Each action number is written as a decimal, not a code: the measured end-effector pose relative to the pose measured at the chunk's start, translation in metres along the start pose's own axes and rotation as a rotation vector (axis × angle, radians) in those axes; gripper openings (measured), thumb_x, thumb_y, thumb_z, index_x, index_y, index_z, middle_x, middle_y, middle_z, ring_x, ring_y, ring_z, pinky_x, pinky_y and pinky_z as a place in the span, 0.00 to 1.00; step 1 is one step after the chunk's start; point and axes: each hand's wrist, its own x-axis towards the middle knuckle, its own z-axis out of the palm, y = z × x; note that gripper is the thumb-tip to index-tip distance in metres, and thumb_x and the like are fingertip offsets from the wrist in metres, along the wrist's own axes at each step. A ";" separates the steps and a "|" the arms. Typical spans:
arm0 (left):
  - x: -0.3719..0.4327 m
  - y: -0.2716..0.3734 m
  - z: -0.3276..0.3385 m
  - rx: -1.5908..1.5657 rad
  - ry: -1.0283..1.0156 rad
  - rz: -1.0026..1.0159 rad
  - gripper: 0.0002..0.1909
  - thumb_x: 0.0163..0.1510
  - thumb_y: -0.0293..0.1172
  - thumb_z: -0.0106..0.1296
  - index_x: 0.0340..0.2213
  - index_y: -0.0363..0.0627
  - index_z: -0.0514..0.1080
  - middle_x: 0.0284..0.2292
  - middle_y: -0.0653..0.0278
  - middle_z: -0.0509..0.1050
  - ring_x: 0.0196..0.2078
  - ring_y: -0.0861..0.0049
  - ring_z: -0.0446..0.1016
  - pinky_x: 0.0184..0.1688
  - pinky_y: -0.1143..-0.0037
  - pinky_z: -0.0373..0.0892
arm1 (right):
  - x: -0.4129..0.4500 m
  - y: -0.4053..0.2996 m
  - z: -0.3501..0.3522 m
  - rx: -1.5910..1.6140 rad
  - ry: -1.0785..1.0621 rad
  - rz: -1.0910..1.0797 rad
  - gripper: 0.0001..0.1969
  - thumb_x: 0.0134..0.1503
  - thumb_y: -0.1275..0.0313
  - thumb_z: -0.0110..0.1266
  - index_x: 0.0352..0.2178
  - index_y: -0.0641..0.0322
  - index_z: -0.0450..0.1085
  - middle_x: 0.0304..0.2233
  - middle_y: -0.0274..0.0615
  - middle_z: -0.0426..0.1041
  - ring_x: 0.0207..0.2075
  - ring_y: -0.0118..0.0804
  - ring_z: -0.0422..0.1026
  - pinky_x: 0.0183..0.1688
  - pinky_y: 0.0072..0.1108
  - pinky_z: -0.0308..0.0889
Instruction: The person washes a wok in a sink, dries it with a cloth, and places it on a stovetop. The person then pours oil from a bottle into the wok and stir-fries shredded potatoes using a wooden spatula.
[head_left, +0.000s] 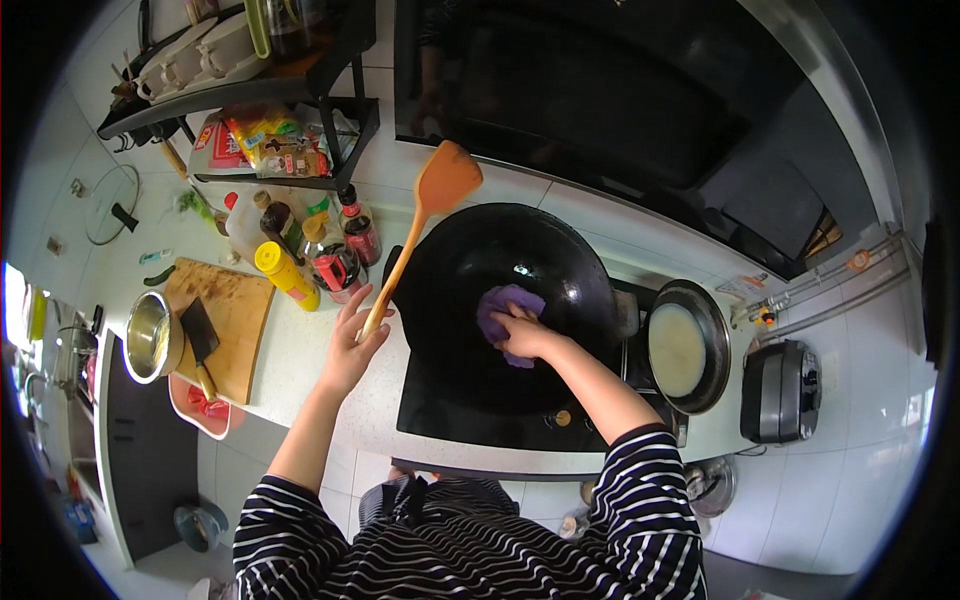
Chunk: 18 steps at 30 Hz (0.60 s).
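My left hand (355, 343) holds an orange spatula (444, 180) by the lower end of its handle, with the broad head raised near the back wall, left of and above the wok. A large black wok (555, 240) sits on the black glass cooktop (480, 431). Inside it, my right hand (523, 332) presses a purple cloth (495, 304) against the wok's inner surface. The fingertips are partly sunk in the cloth. To the right stands a smaller frying pan (721, 375) with a pale, creamy round layer (676, 350) in it.
Left of the cooktop stand sauce bottles (358, 229) and a yellow canister (287, 275). Farther left are a wooden cutting board (251, 315) bearing a cleaver (199, 330), and a steel bowl (142, 337). A black appliance (780, 391) stands at far right. A shelf (225, 97) overhangs the back left.
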 end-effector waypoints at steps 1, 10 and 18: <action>0.002 0.000 -0.001 0.011 -0.018 -0.002 0.13 0.53 0.32 0.53 0.42 0.48 0.74 0.59 0.57 0.57 0.62 0.60 0.52 0.62 0.65 0.49 | 0.003 0.002 0.002 0.001 -0.001 -0.006 0.35 0.48 0.62 0.58 0.59 0.42 0.55 0.64 0.48 0.44 0.62 0.61 0.48 0.60 0.37 0.55; 0.016 -0.012 0.003 -0.123 -0.090 -0.111 0.15 0.54 0.30 0.52 0.44 0.42 0.72 0.53 0.60 0.63 0.56 0.69 0.61 0.57 0.74 0.56 | 0.000 -0.010 0.013 -0.078 -0.020 0.095 0.27 0.45 0.73 0.53 0.50 0.44 0.66 0.53 0.45 0.60 0.52 0.50 0.65 0.50 0.35 0.66; 0.029 -0.025 0.003 -0.120 -0.086 -0.064 0.16 0.53 0.31 0.53 0.45 0.44 0.73 0.51 0.59 0.64 0.55 0.69 0.62 0.56 0.74 0.57 | 0.064 -0.052 0.016 -0.036 0.475 -0.148 0.21 0.49 0.76 0.48 0.46 0.50 0.65 0.50 0.46 0.61 0.51 0.53 0.63 0.46 0.34 0.68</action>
